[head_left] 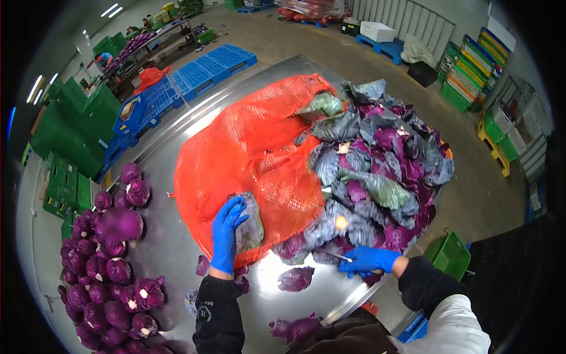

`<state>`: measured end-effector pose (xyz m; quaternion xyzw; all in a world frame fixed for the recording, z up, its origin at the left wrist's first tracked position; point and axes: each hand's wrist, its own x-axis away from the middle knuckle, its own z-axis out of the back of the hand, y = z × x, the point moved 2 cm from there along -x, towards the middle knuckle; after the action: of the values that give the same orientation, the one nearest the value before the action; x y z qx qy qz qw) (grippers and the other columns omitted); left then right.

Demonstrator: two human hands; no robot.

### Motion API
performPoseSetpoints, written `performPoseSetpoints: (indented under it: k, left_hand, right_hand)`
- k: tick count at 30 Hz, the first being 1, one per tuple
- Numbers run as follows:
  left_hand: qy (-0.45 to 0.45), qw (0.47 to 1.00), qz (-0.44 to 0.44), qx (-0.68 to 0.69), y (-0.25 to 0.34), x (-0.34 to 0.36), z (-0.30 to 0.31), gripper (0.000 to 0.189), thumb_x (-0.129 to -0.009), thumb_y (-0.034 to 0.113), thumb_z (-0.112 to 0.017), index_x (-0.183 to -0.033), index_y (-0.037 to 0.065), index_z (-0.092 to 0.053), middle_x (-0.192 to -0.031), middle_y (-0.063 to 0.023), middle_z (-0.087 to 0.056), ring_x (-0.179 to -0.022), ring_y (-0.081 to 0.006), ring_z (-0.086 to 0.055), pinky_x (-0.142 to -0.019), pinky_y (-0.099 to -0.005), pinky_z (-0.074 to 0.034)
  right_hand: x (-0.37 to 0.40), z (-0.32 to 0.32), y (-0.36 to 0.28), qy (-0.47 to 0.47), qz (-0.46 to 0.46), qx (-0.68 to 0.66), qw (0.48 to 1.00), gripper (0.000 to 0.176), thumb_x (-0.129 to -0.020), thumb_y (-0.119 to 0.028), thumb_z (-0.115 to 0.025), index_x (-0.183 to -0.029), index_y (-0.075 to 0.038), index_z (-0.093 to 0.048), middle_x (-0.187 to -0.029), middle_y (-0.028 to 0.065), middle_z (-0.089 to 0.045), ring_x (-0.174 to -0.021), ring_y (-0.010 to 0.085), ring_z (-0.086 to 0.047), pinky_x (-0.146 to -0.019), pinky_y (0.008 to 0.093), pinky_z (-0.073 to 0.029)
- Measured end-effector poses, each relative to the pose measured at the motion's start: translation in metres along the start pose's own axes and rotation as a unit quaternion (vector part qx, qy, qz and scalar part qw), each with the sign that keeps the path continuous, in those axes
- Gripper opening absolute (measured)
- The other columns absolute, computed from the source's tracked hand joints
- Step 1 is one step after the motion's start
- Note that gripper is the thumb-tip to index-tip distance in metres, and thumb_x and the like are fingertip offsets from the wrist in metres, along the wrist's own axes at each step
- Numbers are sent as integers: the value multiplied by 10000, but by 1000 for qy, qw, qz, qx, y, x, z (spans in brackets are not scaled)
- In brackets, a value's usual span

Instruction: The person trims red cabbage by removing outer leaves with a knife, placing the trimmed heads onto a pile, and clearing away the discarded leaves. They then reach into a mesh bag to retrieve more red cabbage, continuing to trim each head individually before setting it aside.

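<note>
Glossy cabbages, crumpled red mesh and ragged leaves across a smooth metal tabletop.
Round purple heads crowd the lower left; near centre, the left hand lays blue-gloved fingers against a veined grey-purple leaf, just right of them over the mesh; whether they pinch it, I cannot tell. Right of centre, the right hand has its fingers clamped on a slim knife beside the heap.

Cabbages lie left of the mesh bag, leaves right, on the table.
</note>
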<state>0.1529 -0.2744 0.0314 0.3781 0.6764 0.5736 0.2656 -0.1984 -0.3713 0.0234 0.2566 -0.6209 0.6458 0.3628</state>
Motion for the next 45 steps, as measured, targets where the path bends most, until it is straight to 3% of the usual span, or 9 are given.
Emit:
performPoseSetpoints:
  k: [4,8,12,18,21,25,36,39,45]
  left_hand:
    - [68,967,74,236,-11,-65,-18,630,-878,357,-620,-1275,-76,-395,-1260,-230,-485,-1100,-347,-548,-949,-455,-475]
    - [137,850,214,462,-34,-121,-19,1041,-719,539,-735,-1411,0,-175,-1435,-210,-288,-1150,-416,-497,-981,-468,-440]
    - [187,869,141,436,-28,-146,-7,900,-760,518,-704,-1396,63,-257,-1348,-174,-441,-1151,-357,-511,-915,-451,-459]
    - [209,927,9,313,-1,-156,57,422,-913,391,-552,-1212,95,-527,-1221,-119,-571,-1046,-269,-580,-845,-414,-476]
    - [151,971,-15,187,29,-139,46,305,-921,294,-544,-1131,76,-589,-1191,-105,-592,-1040,-250,-586,-837,-391,-484]
    - [11,999,-13,-37,7,-131,11,333,-885,170,-569,-1189,36,-575,-1230,-112,-579,-1149,-220,-534,-933,-343,-435]
    - [-115,941,-1,-320,-26,-106,-24,853,-791,413,-710,-1441,63,-282,-1433,-180,-375,-1323,-285,-365,-1089,-379,-287]
    - [56,987,86,-125,-2,-103,-17,868,-806,310,-719,-1471,103,-200,-1467,-187,-293,-1296,-283,-385,-1013,-378,-372]
    - [296,898,-185,-267,9,-94,30,735,-822,227,-713,-1411,35,-319,-1398,-157,-399,-1173,-245,-491,-858,-323,-465]
  right_hand:
    - [33,67,-69,-71,94,-32,993,339,-907,-397,-582,-1074,-113,-662,-761,-4,-658,-541,74,-504,-487,218,-417]
    - [-29,179,-124,438,362,-18,823,377,-807,-201,-691,-1130,-31,-597,-1047,101,-658,-955,203,-622,-846,331,-486]
    - [-97,287,-163,617,371,60,691,527,-763,-137,-692,-1255,-44,-528,-1171,178,-602,-1101,292,-578,-939,373,-442]
    - [-160,389,-205,566,258,-182,761,694,-727,-156,-729,-1340,-27,-429,-1212,254,-558,-1148,340,-543,-944,390,-439]
    - [-204,433,-200,719,213,111,652,902,-700,-229,-767,-1425,-30,-268,-1054,199,-632,-729,240,-644,-630,359,-513]
    - [-205,410,-225,456,150,-62,875,344,-753,-214,-712,-1005,4,-627,-747,97,-627,-519,155,-540,-418,314,-387]
    - [7,247,-343,292,532,-192,771,162,-805,-191,-651,-788,-42,-589,-648,6,-528,-481,80,-455,-416,265,-386]
    - [53,217,-343,204,594,-162,761,185,-805,-221,-662,-811,-48,-597,-654,7,-531,-478,80,-453,-420,270,-385]
    - [142,168,-334,78,647,-252,715,262,-934,-207,-484,-686,-124,-469,-489,-60,-332,-323,60,-305,-314,236,-268]
